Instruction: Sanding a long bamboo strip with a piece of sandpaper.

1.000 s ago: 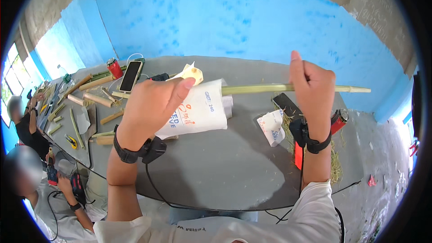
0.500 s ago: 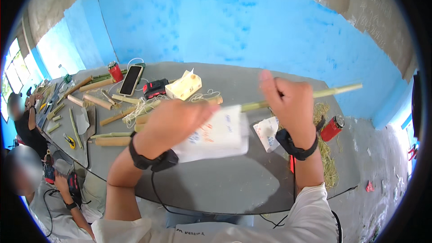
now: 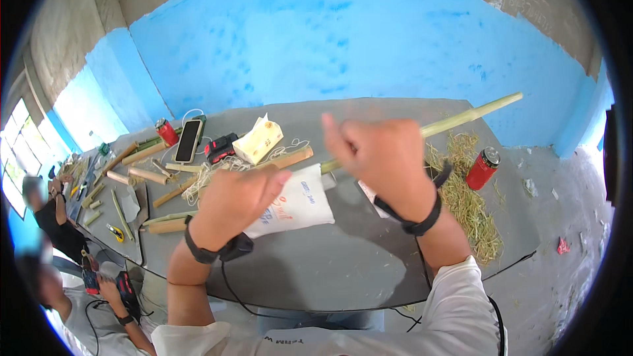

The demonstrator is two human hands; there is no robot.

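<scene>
A thin green bamboo stick [image 3: 471, 115] slants over the table, its far end up to the right. My right hand [image 3: 386, 158] is closed round its middle, the thumb raised. My left hand [image 3: 237, 204] grips a folded white sheet of sandpaper [image 3: 300, 203], with printing on its back, at the stick's left part. The sandpaper's rough side and the stick's left end are hidden by the sheet and my left hand. A second sandpaper piece [image 3: 369, 198] lies on the table, partly behind my right wrist.
Straw-like shavings [image 3: 468, 217] and a red can [image 3: 483, 169] lie to the right on the grey table [image 3: 310, 270]. Cut bamboo, string, a battery pack [image 3: 221, 148], tissue box [image 3: 258, 141] and phone [image 3: 189, 141] sit at the left and back. Left, a person holds a drill [image 3: 90, 273].
My right hand has shifted left, closer to the sandpaper. The stick's far end has risen and tilts more steeply. My left hand is slightly lower, still gripping the sandpaper.
</scene>
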